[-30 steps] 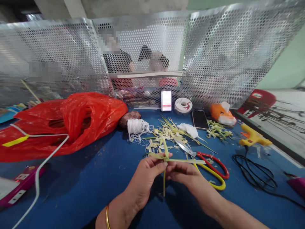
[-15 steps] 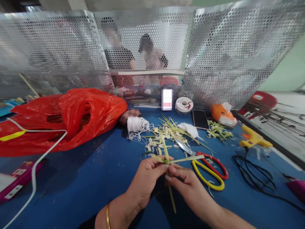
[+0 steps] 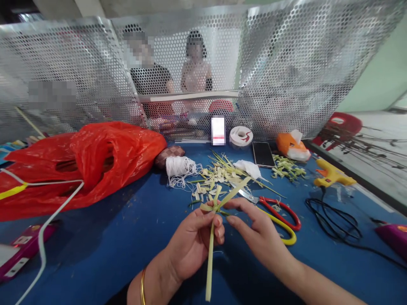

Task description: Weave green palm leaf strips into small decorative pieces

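My left hand pinches the crossing of several pale green leaf strips between thumb and fingers. One long strip hangs down toward me, and others stick out to the top and upper right. On the right side of the crossing, my right hand has its thumb and index finger around a short green strip end. Its other fingers are partly hidden. Scissors with one red and one yellow handle lie just beyond my right hand, blades toward the trimmings.
Leaf trimmings lie ahead beside a white string spool. A red plastic bag fills the left, with a white cable before it. Rightward are a phone, tissue pack and yellow glue gun. A perforated screen stands behind.
The woven crossing has turned in my left hand, and the long strip now points down toward me. One strip has swung to the upper right. My right hand has shifted right, its fingers more apart.
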The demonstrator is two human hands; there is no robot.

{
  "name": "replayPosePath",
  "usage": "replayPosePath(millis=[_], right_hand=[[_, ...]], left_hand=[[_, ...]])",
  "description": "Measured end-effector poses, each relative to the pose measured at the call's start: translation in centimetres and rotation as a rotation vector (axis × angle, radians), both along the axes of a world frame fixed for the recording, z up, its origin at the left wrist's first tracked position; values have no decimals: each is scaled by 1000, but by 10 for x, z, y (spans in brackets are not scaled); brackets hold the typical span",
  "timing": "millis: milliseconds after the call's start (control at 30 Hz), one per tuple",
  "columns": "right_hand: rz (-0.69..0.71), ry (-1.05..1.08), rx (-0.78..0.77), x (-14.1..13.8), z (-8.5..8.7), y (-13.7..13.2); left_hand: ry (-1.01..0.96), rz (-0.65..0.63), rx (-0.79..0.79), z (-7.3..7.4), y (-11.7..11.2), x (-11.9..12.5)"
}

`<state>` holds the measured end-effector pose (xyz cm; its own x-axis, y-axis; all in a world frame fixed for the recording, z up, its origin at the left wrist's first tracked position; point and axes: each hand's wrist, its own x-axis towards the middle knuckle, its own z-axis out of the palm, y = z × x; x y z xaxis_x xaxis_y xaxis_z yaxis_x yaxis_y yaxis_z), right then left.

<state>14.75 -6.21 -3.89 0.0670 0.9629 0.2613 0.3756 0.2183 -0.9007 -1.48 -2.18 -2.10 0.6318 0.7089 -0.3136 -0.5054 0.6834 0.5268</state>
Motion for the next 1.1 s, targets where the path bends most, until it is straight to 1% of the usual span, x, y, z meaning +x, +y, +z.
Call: replayPosePath(millis=[67, 100, 167, 233, 300, 367, 500, 600, 800, 867, 1000, 1100], right_hand=[[82, -4, -61, -1, -1, 1], [106, -30, -57, -2, -1, 1], [121, -129, 19, -1, -2, 1], [121, -284, 133, 0, -2, 1], [108, -450, 221, 3, -3, 2], [98, -546, 261, 6, -6, 4], [112, -525, 242, 6, -12, 7], [96, -515, 200, 5, -13, 7], [61, -478, 108, 5, -9, 8], [50, -484, 112, 6, -8, 7], [65, -475, 173, 7, -9, 7], [84, -432, 163, 8, -11, 10]], left_hand=[[-4, -30, -21, 0, -1, -1], [-5, -47, -27, 0, -1, -1], [3, -89, -30, -1, 0, -2], [50, -125, -8, -2, 0, -3], [129, -125, 35, -2, -1, -1], [207, -103, 78, -3, -3, 0], [319, -83, 133, -3, -5, 3], [392, -87, 171, -5, -5, 3], [416, -92, 211, -4, -4, 2], [409, -108, 217, -3, -4, 2], [422, -125, 245, -3, -5, 2], [435, -125, 262, -3, -5, 2]])
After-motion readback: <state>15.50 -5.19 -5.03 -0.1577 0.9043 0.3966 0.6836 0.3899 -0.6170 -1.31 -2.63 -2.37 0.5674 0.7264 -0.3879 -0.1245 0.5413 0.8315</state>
